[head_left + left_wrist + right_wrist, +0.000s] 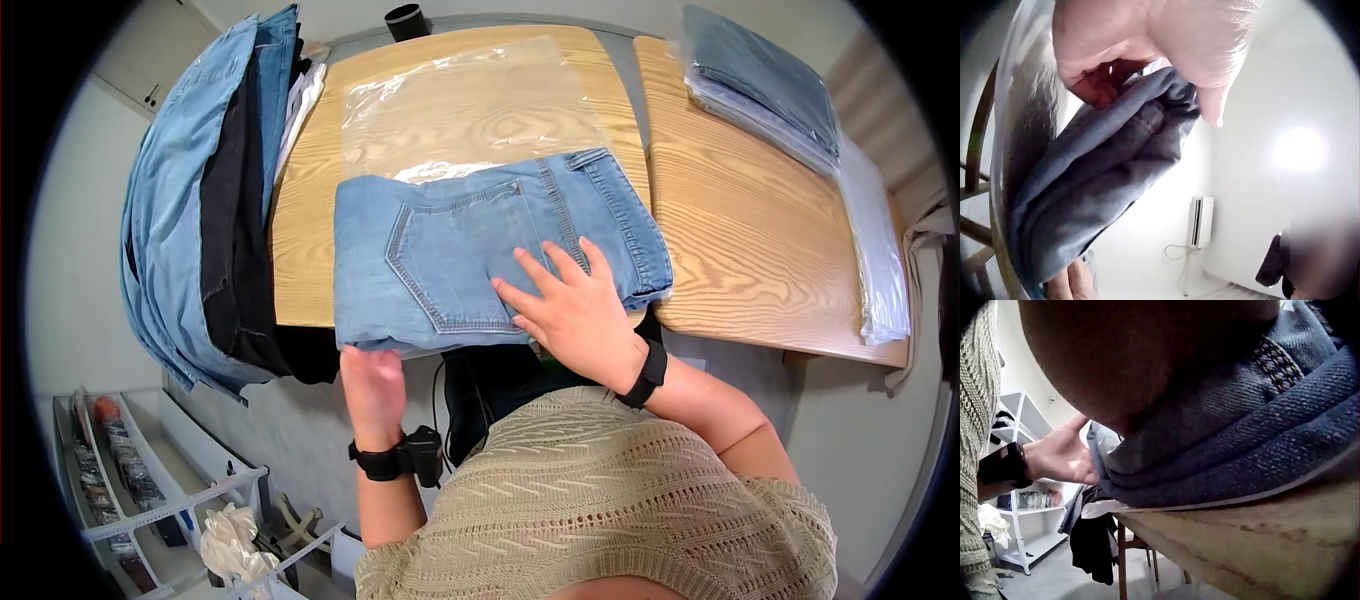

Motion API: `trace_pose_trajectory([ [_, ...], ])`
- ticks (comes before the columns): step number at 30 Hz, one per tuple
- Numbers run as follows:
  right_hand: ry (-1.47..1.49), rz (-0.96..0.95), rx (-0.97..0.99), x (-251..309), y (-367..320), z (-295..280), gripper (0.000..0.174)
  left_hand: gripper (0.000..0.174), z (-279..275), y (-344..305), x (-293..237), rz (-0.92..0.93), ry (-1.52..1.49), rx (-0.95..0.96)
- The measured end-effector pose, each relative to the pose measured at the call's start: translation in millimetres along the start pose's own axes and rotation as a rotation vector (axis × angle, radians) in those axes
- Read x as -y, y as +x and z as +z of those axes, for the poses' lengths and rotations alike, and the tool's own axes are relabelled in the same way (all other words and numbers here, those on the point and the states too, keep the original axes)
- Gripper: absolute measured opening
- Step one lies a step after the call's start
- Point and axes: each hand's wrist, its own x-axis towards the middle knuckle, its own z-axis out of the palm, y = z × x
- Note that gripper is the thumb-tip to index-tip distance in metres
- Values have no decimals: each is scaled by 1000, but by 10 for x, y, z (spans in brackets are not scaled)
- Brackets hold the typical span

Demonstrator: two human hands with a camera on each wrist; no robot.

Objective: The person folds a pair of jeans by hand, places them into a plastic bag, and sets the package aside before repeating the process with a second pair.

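The wood-grain bench [303, 262] carries the folded jeans [450, 255], which hide the near part of a transparent bag [470, 110]. The left hand [374, 392] grips the jeans' near left corner; its fingertips are obscured overhead. The right hand [575, 318] lies spread on the jeans.

Free: bare wood-grain strip of the main surface [302, 250], left of the folded light-blue jeans [450, 265]; bounded outward by draped denim and black garments [190, 190].
Free: broad middle of the side surface [745, 250]; bagged garments [765, 85] block its far right.
Low obstacle: clear plastic bag [470, 115], flat beyond the jeans, passable above.
Obstructed: seam between surfaces, by the waistband; jeans' near left corner, by left grip [375, 392]; near waistband side, by right grip [570, 310].
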Motion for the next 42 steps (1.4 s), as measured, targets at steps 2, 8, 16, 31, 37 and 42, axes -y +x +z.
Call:
trace_pose_trajectory([
  [2, -3, 6, 1, 10, -9, 16, 39, 71, 80, -24, 154, 177, 303, 198],
  [8, -10, 37, 10, -1, -38, 27, 34, 91, 605, 34, 385, 120, 549, 322],
  [16, -17, 64, -56, -27, -129, 154, 36, 109, 877, 248, 355, 637, 1351, 671],
  [31, 950, 858, -1, -788, -537, -411, 58, 91, 736, 215, 425, 538, 1320, 589],
  [37, 1072, 663, -46, -817, -375, -374, 75, 89, 754, 201, 436, 539, 1280, 570],
  [42, 815, 403, -189, -679, -298, -388, 68, 85, 893, 190, 406, 619, 1339, 709],
])
